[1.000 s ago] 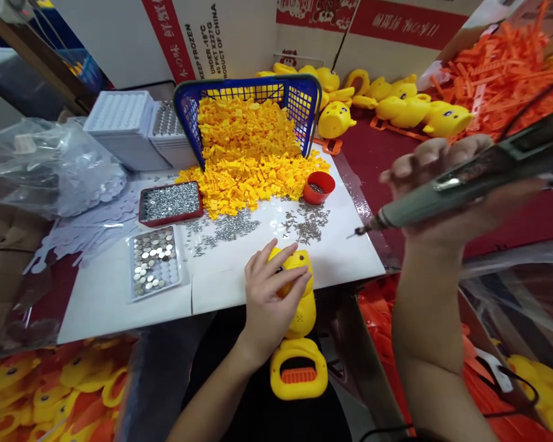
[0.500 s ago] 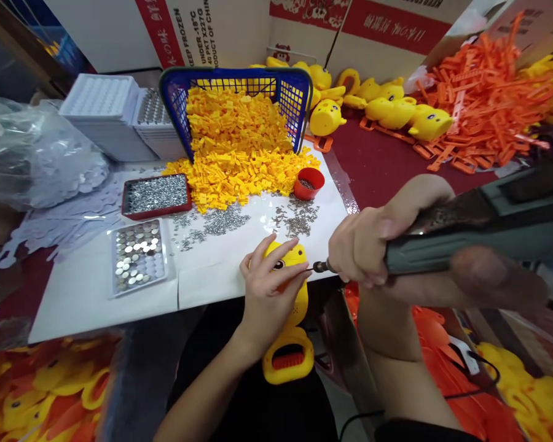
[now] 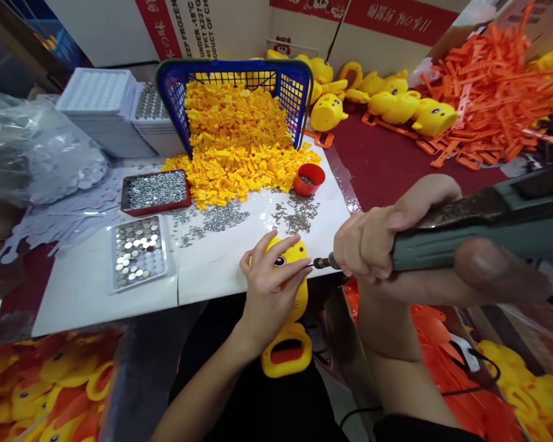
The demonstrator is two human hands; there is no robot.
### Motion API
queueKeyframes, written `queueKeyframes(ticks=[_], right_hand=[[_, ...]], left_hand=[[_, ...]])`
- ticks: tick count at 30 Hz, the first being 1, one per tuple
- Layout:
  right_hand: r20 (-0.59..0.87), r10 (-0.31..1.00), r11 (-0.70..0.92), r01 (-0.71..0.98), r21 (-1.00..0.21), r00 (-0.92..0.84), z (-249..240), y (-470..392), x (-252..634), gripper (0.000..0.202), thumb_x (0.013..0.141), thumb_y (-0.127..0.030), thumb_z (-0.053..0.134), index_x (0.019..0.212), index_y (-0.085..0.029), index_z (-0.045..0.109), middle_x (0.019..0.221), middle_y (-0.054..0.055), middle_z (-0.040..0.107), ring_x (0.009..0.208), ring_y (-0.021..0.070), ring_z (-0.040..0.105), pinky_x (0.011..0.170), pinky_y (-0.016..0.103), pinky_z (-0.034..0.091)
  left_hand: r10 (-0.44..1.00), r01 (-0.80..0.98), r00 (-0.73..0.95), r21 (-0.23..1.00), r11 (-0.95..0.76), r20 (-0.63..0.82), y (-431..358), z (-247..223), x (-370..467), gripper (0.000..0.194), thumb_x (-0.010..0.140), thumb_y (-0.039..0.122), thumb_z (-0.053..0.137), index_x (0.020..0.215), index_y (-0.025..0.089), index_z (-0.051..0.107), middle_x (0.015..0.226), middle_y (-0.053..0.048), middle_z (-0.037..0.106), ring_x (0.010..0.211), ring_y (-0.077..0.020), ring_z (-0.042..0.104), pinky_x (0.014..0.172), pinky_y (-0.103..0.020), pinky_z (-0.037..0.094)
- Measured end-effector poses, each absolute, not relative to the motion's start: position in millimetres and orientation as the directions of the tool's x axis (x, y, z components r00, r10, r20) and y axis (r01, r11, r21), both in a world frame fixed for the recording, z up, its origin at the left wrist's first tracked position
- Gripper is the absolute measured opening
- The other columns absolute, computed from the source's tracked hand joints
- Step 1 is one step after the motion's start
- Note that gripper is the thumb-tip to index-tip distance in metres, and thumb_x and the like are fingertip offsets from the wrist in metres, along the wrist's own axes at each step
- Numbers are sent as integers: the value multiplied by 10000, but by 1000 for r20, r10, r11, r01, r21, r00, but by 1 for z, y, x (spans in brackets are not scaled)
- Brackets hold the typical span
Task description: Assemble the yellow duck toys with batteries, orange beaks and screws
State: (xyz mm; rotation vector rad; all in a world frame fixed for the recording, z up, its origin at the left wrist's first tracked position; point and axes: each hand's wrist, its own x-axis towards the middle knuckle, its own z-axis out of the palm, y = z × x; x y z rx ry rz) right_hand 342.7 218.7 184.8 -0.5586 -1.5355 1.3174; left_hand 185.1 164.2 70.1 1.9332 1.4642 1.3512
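A yellow duck-shaped toy [image 3: 287, 362] with a looped handle lies over my lap at the table's front edge. My left hand [image 3: 271, 285] grips its head, thumb and fingers meeting at its right side. My right hand [image 3: 373, 245] is wrapped round a grey-green electric screwdriver [image 3: 451, 239], held level and pointing left. The bit's tip reaches the left fingertips by the toy's head; any screw there is too small to make out. Beyond my hands, loose dark screws [image 3: 299, 215] lie on white paper beside a red cup [image 3: 309, 180] holding more.
A blue basket [image 3: 233, 65] spills small yellow parts [image 3: 235, 166]. To the left are a tray of metal bits [image 3: 155, 190], a tray of button cells [image 3: 138, 255] and stacked white trays [image 3: 96, 92]. Orange strips [image 3: 483, 92] and yellow toys [image 3: 435, 116] lie back right.
The view has shifted slightly. My right hand and the screwdriver sit a little farther right; my left hand keeps its grip on the toy.
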Motion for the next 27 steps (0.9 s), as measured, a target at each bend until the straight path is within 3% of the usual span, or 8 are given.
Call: queueKeyframes(ticks=[3,9,15,21,27], right_hand=[[486,811,373,-353,-858,-324,171,214,336,183,928,-436,601,895,-270,531,517,-81,466,369,93,445,403,255,447],[482,814,362,-364,-858,-324,173,207,338,191,949,-447,618,978,-264,571,573,-89,485,449,72,469,485,245,460],[231,789,200,-116,-973,-569,198,213,361,182,959,-459,625,993,-285,583,691,-41,639,616,130,616,661,395,559],[397,781,296,-274,-915,-481,178,213,353,156,946,-408,607,1014,-268,587,644,-11,583,540,150,558,570,372,529],[403,804,315,-261,-912,-436,171,207,341,123,949,-385,621,973,-273,575,636,-20,570,546,154,559,567,355,528]], left_hand=[[893,520,19,759,-393,450,165,72,184,132,941,263,681,928,322,799,1244,-48,748,1303,-330,573,989,-541,401],[923,494,51,794,-355,381,165,74,180,108,938,273,687,976,274,788,1257,-75,743,1332,-350,549,1028,-573,377],[917,470,42,802,-369,397,166,70,179,148,938,308,688,1055,257,763,1295,-90,727,1337,-352,552,1027,-583,408],[900,504,60,765,-401,432,167,67,177,183,959,347,648,1072,250,755,1320,-108,711,1337,-361,556,1010,-606,441],[867,482,63,746,-459,494,169,60,175,348,879,426,739,1159,220,723,1369,-131,676,1368,-351,524,1076,-584,465]])
